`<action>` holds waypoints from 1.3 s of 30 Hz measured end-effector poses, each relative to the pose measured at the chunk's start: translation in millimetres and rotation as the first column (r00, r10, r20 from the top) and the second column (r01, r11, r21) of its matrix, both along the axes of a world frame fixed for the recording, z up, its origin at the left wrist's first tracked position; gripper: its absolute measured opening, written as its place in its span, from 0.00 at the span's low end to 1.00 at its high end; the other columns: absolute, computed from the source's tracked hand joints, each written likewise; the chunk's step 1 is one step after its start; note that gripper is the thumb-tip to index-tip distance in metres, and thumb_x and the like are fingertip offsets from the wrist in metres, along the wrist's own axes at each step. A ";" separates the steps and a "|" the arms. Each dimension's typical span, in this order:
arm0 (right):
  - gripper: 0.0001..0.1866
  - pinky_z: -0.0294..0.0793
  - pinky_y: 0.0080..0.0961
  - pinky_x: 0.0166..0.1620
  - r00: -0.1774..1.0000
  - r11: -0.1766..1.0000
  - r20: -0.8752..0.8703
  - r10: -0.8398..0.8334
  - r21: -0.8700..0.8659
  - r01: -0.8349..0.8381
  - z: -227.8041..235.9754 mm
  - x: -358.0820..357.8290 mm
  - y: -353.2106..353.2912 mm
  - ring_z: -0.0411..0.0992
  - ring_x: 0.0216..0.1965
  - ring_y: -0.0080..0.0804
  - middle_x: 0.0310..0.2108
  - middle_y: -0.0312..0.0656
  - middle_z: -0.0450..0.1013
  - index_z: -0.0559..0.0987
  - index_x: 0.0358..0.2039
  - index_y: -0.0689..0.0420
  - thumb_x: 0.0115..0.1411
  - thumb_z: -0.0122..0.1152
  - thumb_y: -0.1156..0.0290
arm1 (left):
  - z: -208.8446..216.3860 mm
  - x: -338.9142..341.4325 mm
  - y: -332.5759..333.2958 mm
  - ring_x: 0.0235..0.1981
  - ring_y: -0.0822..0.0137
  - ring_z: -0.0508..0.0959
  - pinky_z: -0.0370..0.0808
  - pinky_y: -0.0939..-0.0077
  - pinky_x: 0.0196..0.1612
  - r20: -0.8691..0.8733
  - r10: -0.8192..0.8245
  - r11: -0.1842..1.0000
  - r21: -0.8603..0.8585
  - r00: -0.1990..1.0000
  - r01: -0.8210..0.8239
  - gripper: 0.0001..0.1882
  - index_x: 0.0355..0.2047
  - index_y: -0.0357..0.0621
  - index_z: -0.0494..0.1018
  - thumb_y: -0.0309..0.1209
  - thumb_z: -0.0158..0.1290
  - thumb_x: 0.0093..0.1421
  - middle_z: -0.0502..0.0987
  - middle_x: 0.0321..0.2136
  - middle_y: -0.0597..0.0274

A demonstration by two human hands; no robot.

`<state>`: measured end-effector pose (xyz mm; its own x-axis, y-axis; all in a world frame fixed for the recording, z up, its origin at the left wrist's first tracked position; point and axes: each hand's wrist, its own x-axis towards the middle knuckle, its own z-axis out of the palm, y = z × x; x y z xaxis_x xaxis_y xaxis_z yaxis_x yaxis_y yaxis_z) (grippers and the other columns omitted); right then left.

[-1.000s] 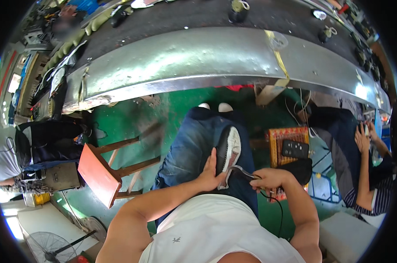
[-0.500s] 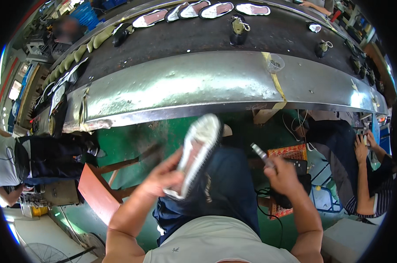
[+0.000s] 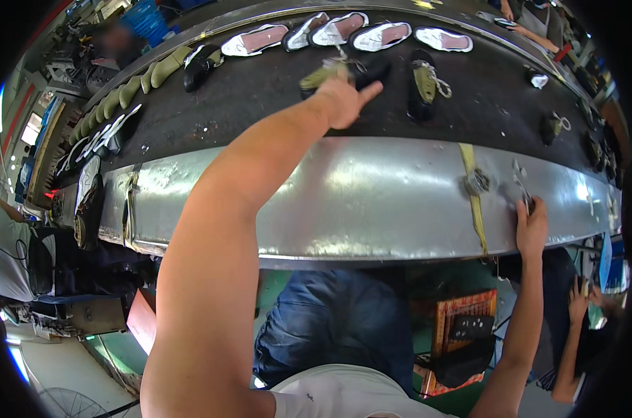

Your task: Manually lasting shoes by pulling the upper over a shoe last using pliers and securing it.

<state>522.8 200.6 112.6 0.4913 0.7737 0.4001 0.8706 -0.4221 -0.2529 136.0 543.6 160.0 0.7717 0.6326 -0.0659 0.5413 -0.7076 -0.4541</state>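
Observation:
My left hand (image 3: 344, 101) reaches far out over the black conveyor belt (image 3: 246, 104). Its fingers are curled on an olive and dark laced shoe (image 3: 324, 74) lying on the belt. My right hand (image 3: 532, 226) rests against the shiny metal rim (image 3: 371, 195) of the conveyor and grips a small metal tool (image 3: 522, 189) that points up along the rim. Another dark shoe with white laces (image 3: 423, 83) lies just right of my left hand. My knees in blue jeans (image 3: 337, 327) are under the rim.
A row of white shoes with pink insoles (image 3: 385, 33) lies along the belt's far edge, with olive shoe forms (image 3: 120, 97) at far left. A yellow strap (image 3: 473, 188) crosses the rim. An orange crate (image 3: 466, 327) stands on the floor; another person's arm (image 3: 577, 313) is at right.
My left hand has lifted the pale shoe from my lap and stretched out to the belt. My right hand rose with the tool and now rests on the metal rim.

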 end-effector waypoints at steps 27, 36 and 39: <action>0.22 0.73 0.33 0.47 0.985 0.990 -0.100 -0.144 -0.007 0.144 3.7 -34.7 16.6 0.75 0.41 0.44 0.40 0.53 0.76 0.73 0.52 0.66 0.64 0.63 0.64 | -14.2 -216.0 319.5 0.51 0.54 0.79 0.76 0.61 0.50 0.382 0.809 0.548 -0.766 0.447 -0.336 0.57 0.54 0.26 0.72 0.69 0.67 0.41 0.76 0.54 0.40; 0.26 0.72 0.43 0.50 0.997 0.997 0.032 -0.070 0.017 0.069 4.5 -45.9 14.7 0.74 0.45 0.57 0.43 0.56 0.76 0.74 0.50 0.62 0.64 0.62 0.52 | -16.7 -305.9 29.5 0.35 0.72 0.78 0.74 0.73 0.37 0.620 0.781 0.622 -0.762 -0.074 0.179 0.30 0.48 0.37 0.77 0.54 0.59 0.63 0.80 0.36 0.63; 0.27 0.72 0.46 0.49 0.998 0.999 0.062 -0.029 0.030 0.027 6.0 -42.8 7.4 0.74 0.46 0.57 0.43 0.55 0.76 0.75 0.50 0.62 0.64 0.61 0.51 | -21.5 -321.1 -169.2 0.54 0.55 0.78 0.76 0.55 0.58 0.351 0.845 0.534 -0.565 -0.402 0.629 0.34 0.62 0.32 0.63 0.45 0.58 0.65 0.75 0.54 0.52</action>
<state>480.0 208.0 118.6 0.4859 0.7474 0.4531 0.8730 -0.4399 -0.2106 -185.2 374.4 138.5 0.1312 0.9907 -0.0373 -0.3608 0.0828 0.9290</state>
